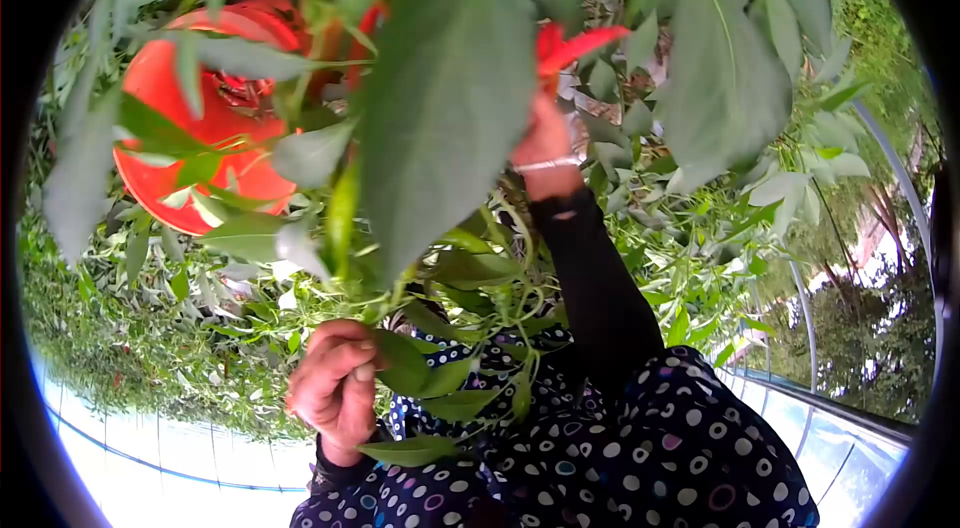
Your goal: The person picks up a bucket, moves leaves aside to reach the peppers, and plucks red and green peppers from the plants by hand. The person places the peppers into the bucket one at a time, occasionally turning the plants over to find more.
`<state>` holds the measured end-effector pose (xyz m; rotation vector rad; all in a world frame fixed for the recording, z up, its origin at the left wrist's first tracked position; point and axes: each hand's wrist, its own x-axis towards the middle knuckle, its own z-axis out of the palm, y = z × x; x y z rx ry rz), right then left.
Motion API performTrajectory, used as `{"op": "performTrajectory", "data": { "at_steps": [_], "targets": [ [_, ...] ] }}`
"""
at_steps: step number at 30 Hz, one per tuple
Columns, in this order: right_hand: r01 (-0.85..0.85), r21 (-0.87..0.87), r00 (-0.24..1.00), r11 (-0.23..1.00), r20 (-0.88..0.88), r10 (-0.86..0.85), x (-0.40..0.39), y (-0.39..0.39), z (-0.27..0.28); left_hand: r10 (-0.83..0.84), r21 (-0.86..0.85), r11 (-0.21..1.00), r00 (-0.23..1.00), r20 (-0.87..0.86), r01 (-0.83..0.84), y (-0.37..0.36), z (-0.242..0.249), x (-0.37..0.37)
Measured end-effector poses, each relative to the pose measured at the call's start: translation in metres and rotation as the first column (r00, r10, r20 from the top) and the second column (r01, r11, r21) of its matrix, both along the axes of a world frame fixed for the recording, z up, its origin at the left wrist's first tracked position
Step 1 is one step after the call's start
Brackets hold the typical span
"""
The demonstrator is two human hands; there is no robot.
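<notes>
At the lower left, my left hand is closed, thumb against curled fingers, beside green leaves of a pepper plant; what it pinches is too small to tell. My right hand reaches up into the foliage, its wrist ringed by a pale band above a black sleeve. Bright red peppers stick out from its closed fingers, which a large blurred leaf partly covers. A green pepper hangs between the hands, left of that leaf.
An orange-red bucket with red peppers inside stands at the upper left, partly behind leaves. Large leaves hang close to the camera at the upper right. Dense plants spread on both sides, with curved poles at the right.
</notes>
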<state>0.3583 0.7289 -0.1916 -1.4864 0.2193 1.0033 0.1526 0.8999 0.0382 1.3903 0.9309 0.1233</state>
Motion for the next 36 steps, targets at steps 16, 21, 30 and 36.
{"op": "performTrajectory", "data": {
  "at_steps": [16, 21, 30, 36],
  "targets": [
    [0.276, 0.189, 0.948, 0.942, -0.213, -0.235, 0.024, 0.002, 0.177, 0.254, -0.586, 0.777, 0.966, -0.039, -0.228, -0.033, 0.033, 0.032],
    [0.062, 0.326, 0.955, 0.943, -0.294, 0.039, 0.052, -0.005, 0.238, 0.261, -0.629, 0.731, 0.960, -0.099, -0.263, -0.053, 0.027, 0.050],
    [-0.604, 0.527, 0.627, 0.598, -0.149, 0.765, -0.032, 0.198, 0.272, 0.409, -0.323, 0.845, 0.904, -0.122, -0.426, -0.141, -0.030, 0.088],
    [-0.918, -0.249, 0.123, 0.309, 0.563, 0.817, -0.031, 0.251, 0.231, 0.778, -0.848, 0.291, 0.626, -0.060, -0.443, -0.144, 0.002, 0.139]
  ]
}}
